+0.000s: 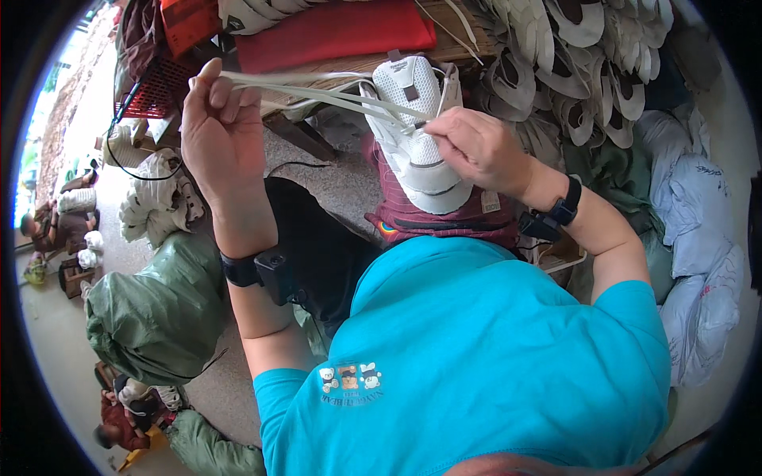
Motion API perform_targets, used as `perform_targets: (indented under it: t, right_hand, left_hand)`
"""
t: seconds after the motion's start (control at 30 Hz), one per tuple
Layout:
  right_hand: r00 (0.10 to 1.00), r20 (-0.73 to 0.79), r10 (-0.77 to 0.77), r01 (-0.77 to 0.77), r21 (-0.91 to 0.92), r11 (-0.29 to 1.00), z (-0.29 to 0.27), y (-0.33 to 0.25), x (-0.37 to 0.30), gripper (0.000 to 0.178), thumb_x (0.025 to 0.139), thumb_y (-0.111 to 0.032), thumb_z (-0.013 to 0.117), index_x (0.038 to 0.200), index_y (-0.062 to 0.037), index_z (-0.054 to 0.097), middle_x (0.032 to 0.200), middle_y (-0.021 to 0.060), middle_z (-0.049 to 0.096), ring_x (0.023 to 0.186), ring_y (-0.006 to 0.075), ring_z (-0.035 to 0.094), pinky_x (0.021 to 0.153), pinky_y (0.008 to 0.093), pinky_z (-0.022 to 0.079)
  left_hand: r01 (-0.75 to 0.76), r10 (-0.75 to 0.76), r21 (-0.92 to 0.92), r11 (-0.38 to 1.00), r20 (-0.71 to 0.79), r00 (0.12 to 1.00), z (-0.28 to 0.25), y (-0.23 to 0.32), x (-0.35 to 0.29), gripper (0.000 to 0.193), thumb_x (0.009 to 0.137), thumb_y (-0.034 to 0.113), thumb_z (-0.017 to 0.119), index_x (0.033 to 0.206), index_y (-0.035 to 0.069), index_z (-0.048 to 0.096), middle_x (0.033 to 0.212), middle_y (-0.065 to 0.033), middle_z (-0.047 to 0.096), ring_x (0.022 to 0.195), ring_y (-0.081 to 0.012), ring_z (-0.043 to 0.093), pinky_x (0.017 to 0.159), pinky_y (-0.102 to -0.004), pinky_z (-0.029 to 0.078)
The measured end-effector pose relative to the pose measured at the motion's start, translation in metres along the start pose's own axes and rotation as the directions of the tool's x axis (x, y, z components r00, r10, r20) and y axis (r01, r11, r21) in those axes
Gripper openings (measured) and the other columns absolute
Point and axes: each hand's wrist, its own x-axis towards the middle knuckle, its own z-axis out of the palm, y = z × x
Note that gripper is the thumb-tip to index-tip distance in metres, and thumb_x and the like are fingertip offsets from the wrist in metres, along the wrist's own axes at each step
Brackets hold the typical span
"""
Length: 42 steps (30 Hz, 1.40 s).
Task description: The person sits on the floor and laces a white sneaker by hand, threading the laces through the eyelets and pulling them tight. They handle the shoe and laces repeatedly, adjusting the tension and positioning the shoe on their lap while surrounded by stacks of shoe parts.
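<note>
A white sneaker [432, 184] rests on a maroon cloth [394, 208] in front of my body, its toe pointing toward me. Pale shoelaces [333, 97] stretch from the shoe's lacing area out to the left. My left hand [225, 119] is raised well to the left of the shoe, its fingers closed round the far ends of the laces. Over the shoe's right side, my right hand [480, 147] is closed in a pinch on the lace beside the tongue [406, 78]. Its fingertips partly cover the spot they grip.
A wooden bench [298, 136] with a red cloth [341, 36] stands ahead. Many white shoe uppers [583, 75] hang at the upper right. Pale sacks [690, 198] line the right side. A green sack [163, 309] lies on the left, and other people sit farther off there.
</note>
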Motion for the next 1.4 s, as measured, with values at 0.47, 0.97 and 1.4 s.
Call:
perform_targets:
  t: [0.47,0.97,1.4]
  right_hand:
    - [0.81,0.169,0.561,-0.205,0.979,0.001,-0.081,0.042,0.091,0.02,0.09,-0.004,0.059,0.109,0.0025,0.059,0.074,0.0042,0.063,0.065,0.013,0.061,0.063,0.0265,0.052]
    - [-0.302,-0.035,0.953,-0.109,0.994,0.002,-0.301,0.243,-0.248,0.014,0.094,-0.002,0.043,0.099,0.002,0.055,0.063,-0.0012,0.036,0.048,0.0105,0.035,0.043,0.0248,0.029]
    - [0.443,0.437,0.783,-0.659,0.751,-0.046,-0.03,0.022,-0.01,0.025,0.1,-0.014,0.052,0.121,-0.0008,0.054,0.1,0.0062,0.066,0.068,0.0032,0.051,0.061,0.0182,0.042]
  left_hand:
    - [-0.063,0.089,0.119,0.991,-0.228,0.97,-0.05,0.059,0.001,0.023,0.103,0.017,0.048,0.108,-0.003,0.06,0.088,-0.0107,0.061,0.073,-0.0144,0.048,0.079,-0.0325,0.044]
    - [0.073,0.338,0.574,0.816,-0.575,0.745,-0.226,0.094,0.01,0.027,0.104,0.02,0.043,0.114,0.0,0.059,0.071,0.0015,0.048,0.056,-0.0091,0.043,0.048,-0.0226,0.033]
    - [0.25,-0.298,0.706,0.663,-0.058,0.953,-0.025,-0.133,-0.061,0.024,0.107,0.019,0.044,0.106,0.0,0.059,0.079,-0.0023,0.061,0.062,-0.0035,0.048,0.055,-0.0186,0.038]
